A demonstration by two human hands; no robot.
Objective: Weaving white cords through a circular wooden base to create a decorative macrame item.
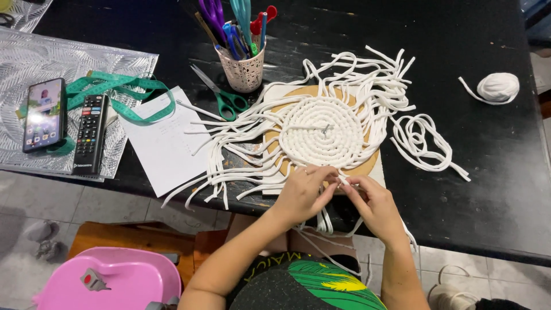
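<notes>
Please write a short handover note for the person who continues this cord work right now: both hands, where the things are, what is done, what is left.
Left hand and right hand: both pinch white cord strands at the near edge of the round woven mat.
Mat lies on a tan board on the black table, a pin at its centre.
Done: a tight spiral disc.
Left: many loose strands fan out around the rim.
Nearby: green scissors, cord ball, loose cord loops.

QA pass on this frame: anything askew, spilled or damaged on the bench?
Nothing damaged or spilled. Both hands, left hand and right hand, pinch white cords at the near edge of the round woven mat. Loose cords sprawl untidily, and the green tape measure lies tangled.
</notes>
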